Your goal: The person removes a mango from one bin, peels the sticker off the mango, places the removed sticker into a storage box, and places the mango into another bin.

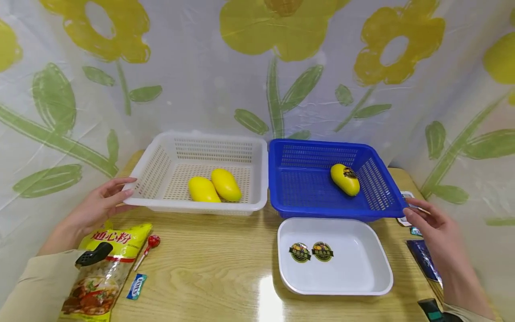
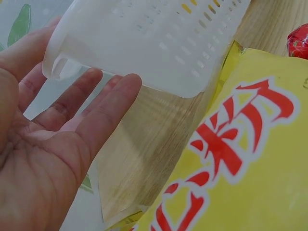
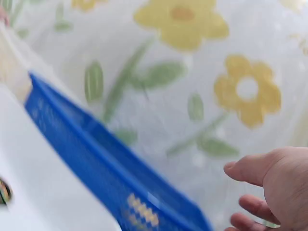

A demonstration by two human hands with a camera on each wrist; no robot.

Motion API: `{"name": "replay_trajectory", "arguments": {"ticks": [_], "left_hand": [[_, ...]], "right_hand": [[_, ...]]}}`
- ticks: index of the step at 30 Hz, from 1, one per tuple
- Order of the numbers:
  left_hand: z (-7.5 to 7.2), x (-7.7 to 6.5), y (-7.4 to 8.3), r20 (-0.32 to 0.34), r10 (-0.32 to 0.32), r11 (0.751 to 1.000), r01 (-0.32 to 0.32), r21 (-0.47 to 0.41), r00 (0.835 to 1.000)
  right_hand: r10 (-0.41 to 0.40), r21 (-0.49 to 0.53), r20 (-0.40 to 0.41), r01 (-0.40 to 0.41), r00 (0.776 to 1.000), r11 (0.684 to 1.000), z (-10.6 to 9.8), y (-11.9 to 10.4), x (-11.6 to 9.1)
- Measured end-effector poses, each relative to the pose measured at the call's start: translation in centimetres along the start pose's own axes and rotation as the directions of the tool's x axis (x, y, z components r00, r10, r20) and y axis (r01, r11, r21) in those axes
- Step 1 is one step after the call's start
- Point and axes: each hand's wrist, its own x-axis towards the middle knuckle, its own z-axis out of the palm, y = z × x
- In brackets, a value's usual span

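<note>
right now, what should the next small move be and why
The right hand should probably lift a sticker from the tray: the mango in the blue basket wears one, while the two mangoes in the white basket show none.

Head view, lower left: yellow food bag, red characters | beside it: red lollipop, white stick; below that, teal-and-white sachet | lower right: dark blue packet, partly hidden | top: flower-print curtain | lower centre: wood-grain table.
</note>
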Motion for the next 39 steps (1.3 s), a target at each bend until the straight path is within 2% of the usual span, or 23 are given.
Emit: {"name": "replay_trajectory", "arguments": {"ticks": [2, 5, 7, 8, 11, 14, 22, 27, 33, 34, 37, 39], "left_hand": [[-0.1, -0.1, 0.1, -0.001, -0.003, 1.0, 0.003, -0.003, 1.0], [-0.1, -0.1, 0.1, 0.005, -0.004, 1.0, 0.004, -0.006, 1.0], [-0.1, -0.1, 0.1, 0.01, 0.0, 1.0, 0.0, -0.012, 1.0], [0.0, -0.1, 0.1, 0.013, 0.001, 1.0, -0.001, -0.013, 1.0], [0.0, 0.0, 0.1, 0.02, 0.005, 1.0, -0.005, -0.013, 1.0], [0.0, 0.0, 0.1, 0.018, 0.0, 1.0, 0.0, -0.011, 1.0], [-0.1, -0.1, 0.1, 0.025, 0.008, 0.999, -0.007, -0.032, 1.0], [0.0, -0.2, 0.2, 0.024, 0.006, 1.0, -0.005, -0.028, 1.0], [0.0, 0.0, 0.3, 0.016, -0.002, 1.0, 0.002, -0.014, 1.0], [0.0, 0.0, 0.3, 0.016, -0.003, 1.0, 0.003, -0.001, 1.0], [-0.1, 0.0, 0.8, 0.003, -0.003, 0.987, 0.002, 0.163, 1.0], [-0.2, 0.0, 1.4, -0.023, 0.0, 0.948, 0.007, 0.318, 1.0]], "right_hand": [[0.038, -0.174, -0.035, -0.044, 0.999, 0.984, -1.0, 0.7, 0.5], [0.104, -0.396, -0.038, -0.111, 0.994, 0.911, -1.7, 1.7, 1.2], [0.14, -0.455, -0.023, -0.135, 0.99, 0.88, -2.0, 2.5, 1.6], [0.151, -0.454, -0.014, -0.141, 0.988, 0.88, -2.1, 2.9, 1.8], [0.148, -0.392, 0.018, -0.129, 0.989, 0.911, -2.3, 4.0, 2.2], [0.118, -0.287, 0.042, -0.101, 0.992, 0.953, -2.5, 4.6, 2.5], [0.099, -0.124, 0.09, -0.088, 0.991, 0.988, -2.6, 5.4, 3.1], [0.058, 0.048, 0.113, -0.063, 0.992, 0.997, -2.4, 5.9, 3.3], [0.003, 0.274, 0.146, -0.044, 0.989, 0.961, -2.0, 6.5, 3.3], [-0.003, 0.296, 0.149, -0.042, 0.989, 0.954, -1.9, 6.5, 3.3], [-0.015, 0.341, 0.152, -0.038, 0.988, 0.939, -1.9, 6.8, 3.4], [-0.018, 0.361, 0.154, -0.039, 0.988, 0.932, -1.8, 6.9, 3.4]]}}
